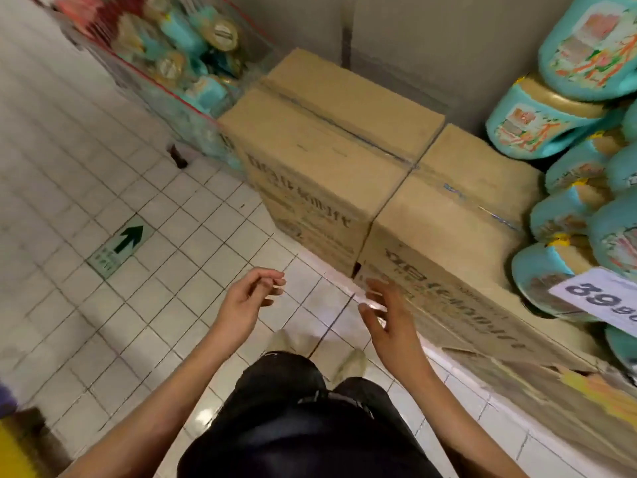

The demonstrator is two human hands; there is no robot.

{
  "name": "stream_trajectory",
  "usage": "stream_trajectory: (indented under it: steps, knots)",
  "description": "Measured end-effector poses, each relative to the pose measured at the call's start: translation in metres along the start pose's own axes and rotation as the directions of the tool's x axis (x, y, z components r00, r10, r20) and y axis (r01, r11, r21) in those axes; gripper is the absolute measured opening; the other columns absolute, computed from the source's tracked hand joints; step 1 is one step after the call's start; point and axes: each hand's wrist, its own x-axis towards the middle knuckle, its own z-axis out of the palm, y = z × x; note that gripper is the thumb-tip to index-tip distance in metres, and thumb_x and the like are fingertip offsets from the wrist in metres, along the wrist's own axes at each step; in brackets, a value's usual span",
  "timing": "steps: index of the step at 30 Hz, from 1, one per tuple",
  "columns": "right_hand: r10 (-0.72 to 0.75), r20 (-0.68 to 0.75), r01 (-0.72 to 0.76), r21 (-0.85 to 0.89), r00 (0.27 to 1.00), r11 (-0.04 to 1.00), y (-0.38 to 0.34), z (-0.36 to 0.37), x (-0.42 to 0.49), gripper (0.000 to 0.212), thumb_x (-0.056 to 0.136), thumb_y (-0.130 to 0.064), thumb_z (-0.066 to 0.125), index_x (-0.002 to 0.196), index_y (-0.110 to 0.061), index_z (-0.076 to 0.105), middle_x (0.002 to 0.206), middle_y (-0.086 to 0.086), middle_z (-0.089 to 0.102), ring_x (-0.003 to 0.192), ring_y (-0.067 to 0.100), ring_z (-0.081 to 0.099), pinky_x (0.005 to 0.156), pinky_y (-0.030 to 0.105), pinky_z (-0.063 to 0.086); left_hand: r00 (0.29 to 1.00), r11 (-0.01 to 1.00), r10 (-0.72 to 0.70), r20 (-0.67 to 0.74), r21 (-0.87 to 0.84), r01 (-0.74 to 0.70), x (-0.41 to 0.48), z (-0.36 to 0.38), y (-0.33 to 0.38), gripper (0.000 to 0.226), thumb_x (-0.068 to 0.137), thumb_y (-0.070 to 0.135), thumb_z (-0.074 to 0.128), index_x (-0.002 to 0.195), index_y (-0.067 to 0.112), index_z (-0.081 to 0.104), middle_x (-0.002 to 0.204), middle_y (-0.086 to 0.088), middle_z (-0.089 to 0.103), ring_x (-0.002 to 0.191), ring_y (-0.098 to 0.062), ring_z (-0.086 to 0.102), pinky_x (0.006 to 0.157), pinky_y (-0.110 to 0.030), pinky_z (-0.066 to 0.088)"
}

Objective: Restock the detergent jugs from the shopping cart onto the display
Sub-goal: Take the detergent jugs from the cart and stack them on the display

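Left grip (249,300) and right grip (387,322) hover loosely open, empty, over tiled floor (165,326) beside the carton (448,236) edge.

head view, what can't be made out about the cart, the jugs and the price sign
Head view only:
Shopping cart: smeared by motion blur and cut by the top edge; its jugs cannot be counted.
Display jugs: cut by the right edge; label text too blurred.
Price sign: cut by the right edge, only 39 reads.
Box print: blurred, unreadable.
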Motion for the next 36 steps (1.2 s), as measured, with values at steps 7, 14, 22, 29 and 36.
stream_trajectory:
  steps: [7,14,22,29,36]
  knots:
    - [-0.003,0.3,0.021,-0.059,0.954,0.998,-0.028,0.095,-0.003,0.033,0.107,-0.028,0.059,0.136,-0.042,0.053,0.136,-0.023,0.055,0.125,0.002,0.058,0.096,0.02,0.053,0.978,0.991,-0.119,-0.172,-0.087,0.106,-0.058,-0.102,-0.071,0.027,0.111,0.01,0.046,0.113,0.017,0.071,0.11,-0.002,0.077,0.102,-0.023,0.073,0.088,-0.038,0.056]
    - [-0.001,0.445,0.052,-0.103,0.896,0.993,-0.077,0.209,0.008,0.029,0.107,-0.023,0.058,0.132,-0.038,0.058,0.13,-0.022,0.06,0.12,0.002,0.061,0.087,0.01,0.049,0.935,0.973,-0.207,-0.289,-0.162,0.166,-0.099,-0.216,-0.132,0.028,0.111,0.011,0.045,0.114,0.021,0.071,0.111,0.0,0.077,0.103,-0.022,0.073,0.089,-0.038,0.057]
    - [0.034,0.501,0.065,-0.177,0.865,0.982,-0.116,0.293,0.009,0.024,0.105,-0.037,0.056,0.125,-0.049,0.059,0.127,-0.028,0.062,0.118,-0.003,0.061,0.086,0.007,0.047,0.89,0.946,-0.292,-0.35,-0.243,0.215,-0.111,-0.302,-0.166,0.026,0.11,0.009,0.047,0.112,0.02,0.071,0.106,0.003,0.078,0.099,-0.02,0.074,0.092,-0.046,0.057]
    - [0.062,0.525,0.081,-0.244,0.849,0.966,-0.126,0.316,0.044,0.024,0.107,-0.024,0.058,0.12,-0.043,0.065,0.122,-0.026,0.064,0.114,0.002,0.063,0.084,0.012,0.048,0.892,0.954,-0.229,-0.39,-0.272,0.126,-0.074,-0.343,-0.15,0.021,0.109,0.015,0.051,0.123,0.022,0.065,0.111,0.0,0.076,0.102,-0.017,0.074,0.092,-0.041,0.059]
    - [0.047,0.551,0.125,-0.272,0.833,0.954,-0.147,0.341,0.121,0.02,0.105,-0.049,0.054,0.123,-0.046,0.064,0.124,-0.026,0.064,0.112,0.002,0.065,0.086,0.02,0.051,0.873,0.955,-0.193,-0.447,-0.29,0.062,-0.006,-0.391,-0.118,0.026,0.101,0.031,0.056,0.122,0.02,0.066,0.109,0.002,0.077,0.101,-0.018,0.075,0.087,-0.035,0.058]
